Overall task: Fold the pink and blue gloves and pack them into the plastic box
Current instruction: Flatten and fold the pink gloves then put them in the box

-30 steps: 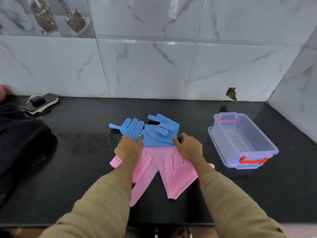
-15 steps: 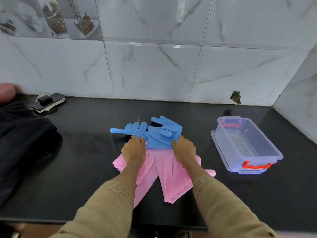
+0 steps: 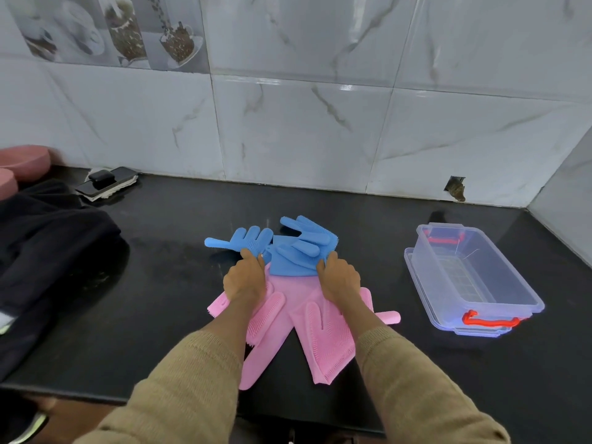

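Observation:
Two blue gloves (image 3: 298, 251) lie in the middle of the black counter (image 3: 160, 283), one folded with its fingers pointing left over its cuff, the other spread to the left. Two pink gloves (image 3: 323, 334) lie nearer to me, partly under the blue ones, cuffs pointing toward the counter's front edge. My left hand (image 3: 245, 278) presses down at the left edge of the blue gloves, fingertips on them. My right hand (image 3: 339, 277) holds their right edge with its fingers curled on it. The clear plastic box (image 3: 525, 293) with red handles stands open to the right.
A dark cloth (image 3: 48, 261) covers the counter's left side. A phone with a black case on a white pad (image 3: 105, 184) lies at the back left by the tiled wall. Pink bowls (image 3: 22, 161) sit at the far left. The wall corner closes the right side.
My view has tilted up and shifted a little. Both hands have stayed at the edges of the blue gloves, which look pressed slightly flatter; the left blue glove's fingers now point more to the left.

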`<state>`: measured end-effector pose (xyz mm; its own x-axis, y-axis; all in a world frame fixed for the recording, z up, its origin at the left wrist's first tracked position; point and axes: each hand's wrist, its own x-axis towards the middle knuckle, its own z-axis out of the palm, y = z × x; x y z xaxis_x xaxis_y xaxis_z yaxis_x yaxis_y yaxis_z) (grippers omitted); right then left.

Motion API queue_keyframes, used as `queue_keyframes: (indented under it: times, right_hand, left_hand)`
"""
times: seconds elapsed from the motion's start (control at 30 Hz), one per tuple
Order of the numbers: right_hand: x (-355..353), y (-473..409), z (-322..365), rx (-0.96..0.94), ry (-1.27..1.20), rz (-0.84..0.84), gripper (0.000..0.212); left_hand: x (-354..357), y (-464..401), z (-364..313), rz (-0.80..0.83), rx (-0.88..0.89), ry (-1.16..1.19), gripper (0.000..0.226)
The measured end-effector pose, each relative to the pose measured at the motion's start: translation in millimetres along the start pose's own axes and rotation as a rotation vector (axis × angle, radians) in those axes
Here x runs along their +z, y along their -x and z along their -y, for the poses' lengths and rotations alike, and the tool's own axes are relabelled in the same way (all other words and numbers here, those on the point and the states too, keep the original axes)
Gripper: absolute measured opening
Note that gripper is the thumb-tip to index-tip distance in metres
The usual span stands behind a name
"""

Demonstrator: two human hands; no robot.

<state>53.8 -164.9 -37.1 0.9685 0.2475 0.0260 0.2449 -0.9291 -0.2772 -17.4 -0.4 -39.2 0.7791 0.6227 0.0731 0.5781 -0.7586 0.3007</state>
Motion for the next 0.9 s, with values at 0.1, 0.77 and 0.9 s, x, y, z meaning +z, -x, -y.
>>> queue_keyframes:
  times: [0.1,0.77,0.9]
  right_hand:
    - [5,-3,25,-0.06,0.026,0.038,0.03]
    - [66,-3,243,-0.651,-0.066,0.162,0.026]
    - [72,-16,255,-0.681,-0.112,0.15,0.02]
  left_hand:
    - [-7,-6,24,-0.014,-0.058,-0.003,0.035]
    - [-67,-5,219,-0.151,-0.524,-0.059,0.046]
    - [-67,-11,224,-0.206,-0.549,-0.04,0.046]
